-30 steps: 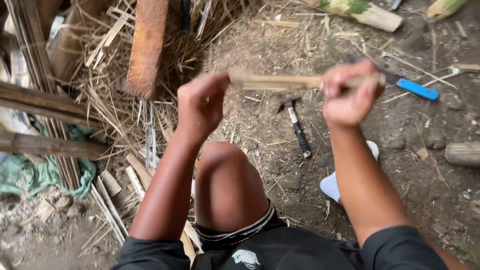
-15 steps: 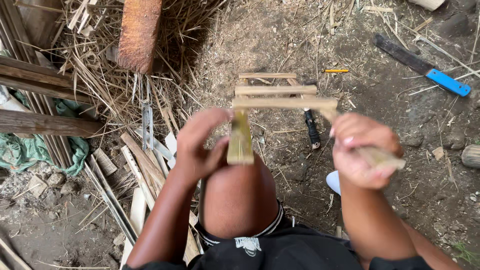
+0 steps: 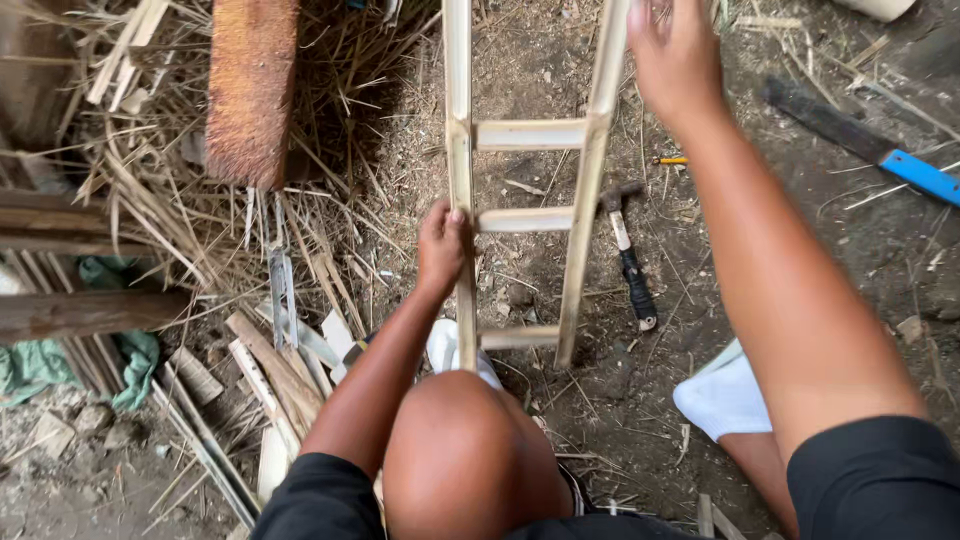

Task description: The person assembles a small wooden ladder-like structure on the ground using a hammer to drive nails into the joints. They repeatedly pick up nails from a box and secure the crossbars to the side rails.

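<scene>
Left hand (image 3: pixel 442 245) clenches bamboo ladder frame's (image 3: pixel 525 218) left rail, right hand (image 3: pixel 675 55) grips right rail at 1 o'clock, steadying it upright; hammer (image 3: pixel 628 255) alongside.

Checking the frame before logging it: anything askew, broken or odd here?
Nothing looks broken. The bamboo ladder frame is held up by the left hand on one rail and the right hand on the other; its three visible rungs sit roughly level. A hammer and a blue-handled blade lie loose on the littered dirt.

Bamboo frame (image 3: pixel 528 135) smooth, pale, matt; hammer (image 3: pixel 628 255) metal head; ground (image 3: pixel 800 230) rough dirt.
</scene>
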